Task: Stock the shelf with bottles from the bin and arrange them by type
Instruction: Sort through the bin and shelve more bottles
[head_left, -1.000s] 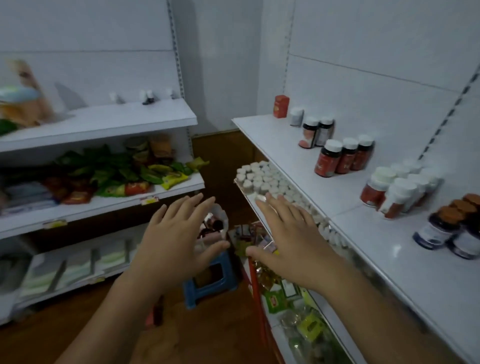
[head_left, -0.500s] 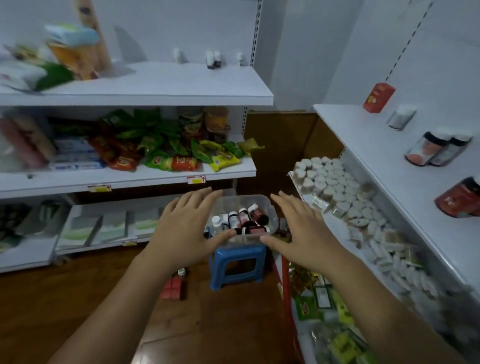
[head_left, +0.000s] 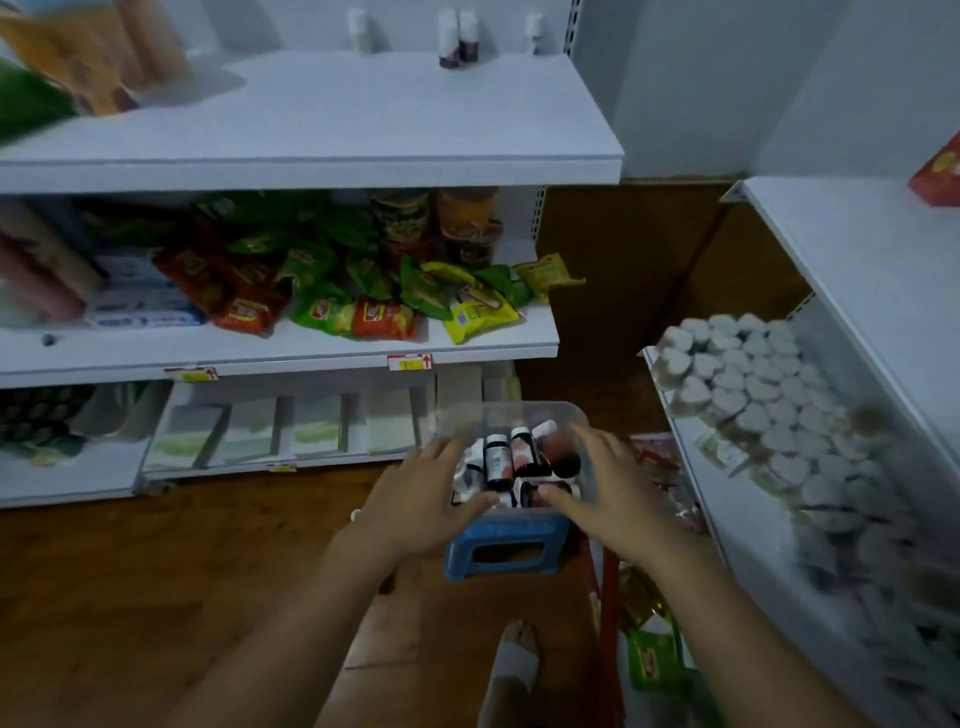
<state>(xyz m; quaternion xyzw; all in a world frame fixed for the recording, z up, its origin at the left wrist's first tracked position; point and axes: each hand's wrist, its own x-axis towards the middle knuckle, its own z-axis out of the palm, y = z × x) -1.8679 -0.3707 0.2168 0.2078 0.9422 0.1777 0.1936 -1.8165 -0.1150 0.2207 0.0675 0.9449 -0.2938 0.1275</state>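
A clear plastic bin (head_left: 524, 413) sits on a blue stool (head_left: 506, 545) on the wooden floor. Several small dark bottles (head_left: 511, 457) with white caps and labels lie and stand inside it. My left hand (head_left: 426, 499) hovers over the bin's left side, fingers spread, thumb near the bottles. My right hand (head_left: 610, 491) hovers over the bin's right side, fingers apart, thumb pointing inward. Neither hand holds anything. The white top shelf (head_left: 857, 260) on the right shows only a red box (head_left: 940, 171) at its far end.
A left shelving unit (head_left: 311, 166) carries snack packets (head_left: 363, 301), with two small bottles (head_left: 457, 44) on its top board. White-capped jars (head_left: 753, 374) fill the right unit's middle shelf. A slippered foot (head_left: 511, 660) stands behind the stool.
The view swung left and down from the right shelf to the bin. Both open hands dropped from in front of the shelf to just over the bottles in the bin.
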